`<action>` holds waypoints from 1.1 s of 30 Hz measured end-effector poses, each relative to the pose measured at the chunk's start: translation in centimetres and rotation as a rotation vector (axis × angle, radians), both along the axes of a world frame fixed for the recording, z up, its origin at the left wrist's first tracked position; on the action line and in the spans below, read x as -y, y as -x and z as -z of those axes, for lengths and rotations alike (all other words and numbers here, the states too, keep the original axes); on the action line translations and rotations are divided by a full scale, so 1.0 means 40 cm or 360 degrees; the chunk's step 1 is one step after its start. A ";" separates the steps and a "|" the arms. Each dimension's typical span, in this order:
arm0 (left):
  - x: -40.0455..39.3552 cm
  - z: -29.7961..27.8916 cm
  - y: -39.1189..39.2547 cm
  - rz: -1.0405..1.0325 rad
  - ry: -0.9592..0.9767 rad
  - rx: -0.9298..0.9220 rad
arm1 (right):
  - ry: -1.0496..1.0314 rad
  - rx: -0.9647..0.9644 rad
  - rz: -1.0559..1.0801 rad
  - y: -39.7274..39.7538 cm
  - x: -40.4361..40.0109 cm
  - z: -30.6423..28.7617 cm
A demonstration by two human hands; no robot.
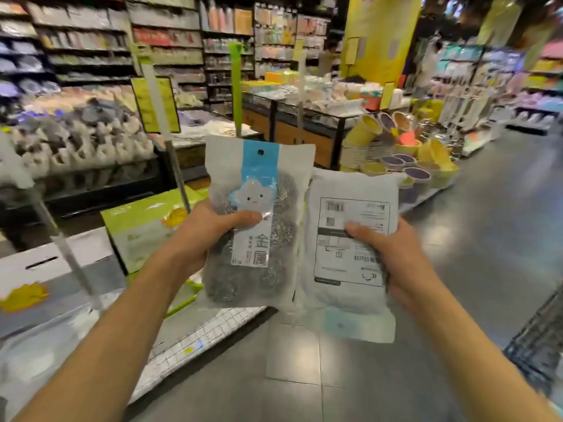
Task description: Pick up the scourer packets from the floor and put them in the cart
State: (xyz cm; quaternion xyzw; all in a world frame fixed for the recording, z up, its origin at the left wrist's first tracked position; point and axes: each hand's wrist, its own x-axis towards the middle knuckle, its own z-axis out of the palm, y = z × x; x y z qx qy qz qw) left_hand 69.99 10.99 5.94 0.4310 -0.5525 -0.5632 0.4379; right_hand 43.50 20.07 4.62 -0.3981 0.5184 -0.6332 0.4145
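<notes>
Shop interior: grey tiled floor (304, 376); dark stocked shelving (91, 41) along the back wall; yellow pillar (380, 35); display tables (304, 114), contents possibly tableware, blurred.

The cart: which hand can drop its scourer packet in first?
Probably the left hand. Its packet hangs just above the cart, at lower left; the right hand holds its packet over floor.

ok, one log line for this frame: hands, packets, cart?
left hand: grips front-facing blue-labelled steel scourer packet | right hand: grips upside-down, back-facing scourer packet | both raised, side by side | wire cart: below left
</notes>
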 end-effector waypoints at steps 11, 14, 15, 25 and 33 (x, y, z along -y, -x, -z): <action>0.258 0.059 0.763 0.0974 -0.0043 -0.0037 | -0.0116 -0.0016 0.0964 0.504 -0.078 0.043; 0.292 0.072 0.964 0.1251 -0.0056 -0.0004 | -0.0129 -0.0024 0.1233 0.611 -0.105 0.054; 0.294 0.078 1.028 0.1331 -0.0060 0.0019 | -0.0139 -0.0021 0.1311 0.642 -0.121 0.056; 0.106 0.129 1.636 0.2153 -0.0081 0.0218 | -0.0206 0.0112 0.2110 0.909 -0.381 0.124; -0.158 0.177 2.043 0.2674 0.0000 0.0452 | -0.0346 0.0249 0.2462 1.130 -0.612 0.245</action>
